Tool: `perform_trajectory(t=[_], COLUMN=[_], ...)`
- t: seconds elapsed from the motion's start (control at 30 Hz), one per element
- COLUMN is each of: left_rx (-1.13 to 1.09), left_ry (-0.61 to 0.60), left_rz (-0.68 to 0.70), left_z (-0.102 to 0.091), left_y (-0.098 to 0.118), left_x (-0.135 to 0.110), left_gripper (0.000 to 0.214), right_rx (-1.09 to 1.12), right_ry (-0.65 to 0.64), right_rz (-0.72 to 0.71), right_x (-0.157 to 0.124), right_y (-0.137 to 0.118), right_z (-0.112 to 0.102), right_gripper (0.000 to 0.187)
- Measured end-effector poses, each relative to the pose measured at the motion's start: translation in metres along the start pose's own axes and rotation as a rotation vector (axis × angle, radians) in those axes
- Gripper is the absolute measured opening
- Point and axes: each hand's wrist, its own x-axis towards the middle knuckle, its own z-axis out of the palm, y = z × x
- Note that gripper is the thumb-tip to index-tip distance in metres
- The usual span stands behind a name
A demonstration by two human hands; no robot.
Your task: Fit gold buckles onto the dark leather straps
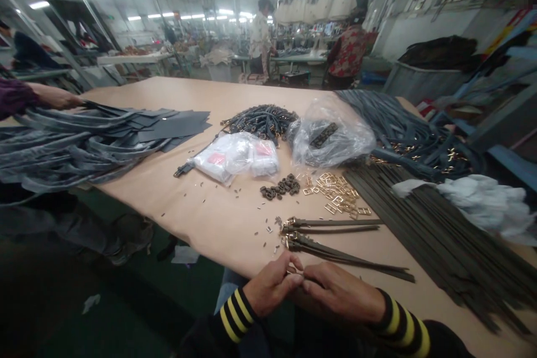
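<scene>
At the table's near edge, my left hand (272,284) and my right hand (342,292) meet fingertip to fingertip. Both are closed in a pinch; whatever lies between the fingers is too small and hidden to make out. Just beyond them lie dark straps with gold buckles (331,246), in two groups with the buckle ends toward the left. Loose gold buckles (333,193) form a pile farther back. Beside that pile are dark strap loops (281,187), and tiny metal pieces (269,229) are scattered left of the buckled straps.
Long dark straps (436,240) cover the table's right side, beside crumpled white plastic (486,204). Clear bags (235,156) and a larger plastic bag (331,140) stand behind the buckles. At left, a co-worker's hand (59,95) touches blue-grey pieces (84,140).
</scene>
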Motion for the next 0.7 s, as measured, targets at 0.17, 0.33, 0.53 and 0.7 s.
perform_trajectory(t=[0.17,0.33,0.53,0.7], left_rx=[0.040,0.321,0.831,1.099], left_ry=[0.004,0.246,0.502,0.664], left_rz=[-0.017,0.068,0.331,0.376], left_z=[0.001,0.006,0.016,0.019], left_y=[0.005,0.008,-0.024,-0.035], left_x=[0.012,0.037,0.041,0.041], left_gripper=[0.025,0.020,0.017,0.018], right_rx=[-0.070,-0.282,-0.542,-0.683], right_ry=[0.086,0.286,0.702,0.721], right_rz=[0.018,0.215,0.689,0.862], right_x=[-0.004,-0.008,-0.030,-0.034], right_y=[0.004,0.020,0.084,0.109], right_z=[-0.006,-0.042,-0.089,-0.094], right_gripper=[0.024,0.016,0.019,0.016])
